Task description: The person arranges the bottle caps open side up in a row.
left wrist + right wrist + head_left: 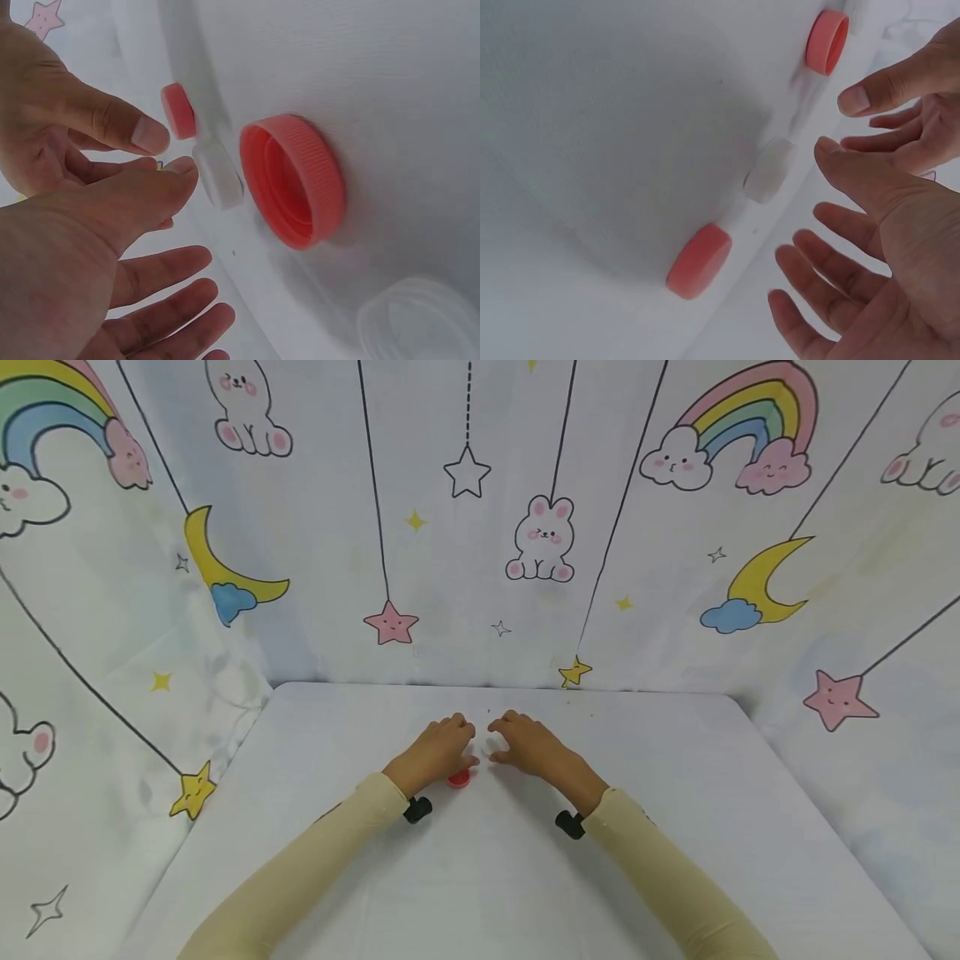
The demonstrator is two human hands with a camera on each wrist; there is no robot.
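Observation:
Both hands hover over a white tabletop with bottle caps, fingers spread and loosely bent, holding nothing. The left hand is nearest a red bottle cap, seen hollow side up in the left wrist view. The right hand faces it across a small gap. Between them lies a white bottle cap, closed top upward. A second red bottle cap, also top up, sits by the right hand's fingers. A translucent white cap shows partly at the left wrist view's lower edge. In the head view the hands hide most caps.
The white table runs to a back edge against a cloth backdrop printed with rabbits, stars, moons and rainbows. Similar cloth hangs at both sides. Small dark specks lie near the table's back edge. A black wrist camera sits under the right wrist.

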